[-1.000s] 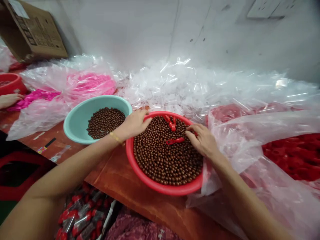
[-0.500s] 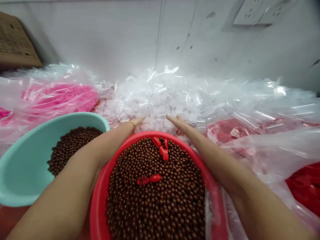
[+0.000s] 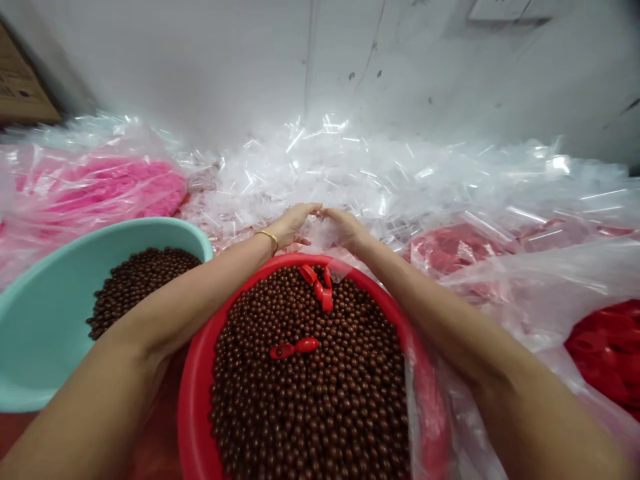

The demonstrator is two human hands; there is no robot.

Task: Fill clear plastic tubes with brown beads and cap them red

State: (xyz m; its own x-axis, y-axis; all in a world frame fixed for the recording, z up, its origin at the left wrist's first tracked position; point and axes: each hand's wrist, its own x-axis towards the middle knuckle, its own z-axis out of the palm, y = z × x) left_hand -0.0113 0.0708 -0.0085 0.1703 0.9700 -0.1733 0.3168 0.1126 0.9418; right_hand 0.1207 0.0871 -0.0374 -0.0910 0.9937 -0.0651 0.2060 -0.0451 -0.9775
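The left hand (image 3: 293,223) and right hand (image 3: 347,228) are held together, fingertips almost meeting, above clear plastic film (image 3: 320,173) beyond a red basin (image 3: 193,400) of brown beads (image 3: 310,407); whether film is gripped cannot be told.

Red plastic basin (image 3: 192,427) cut off below; cardboard box (image 3: 20,83) cut off at left
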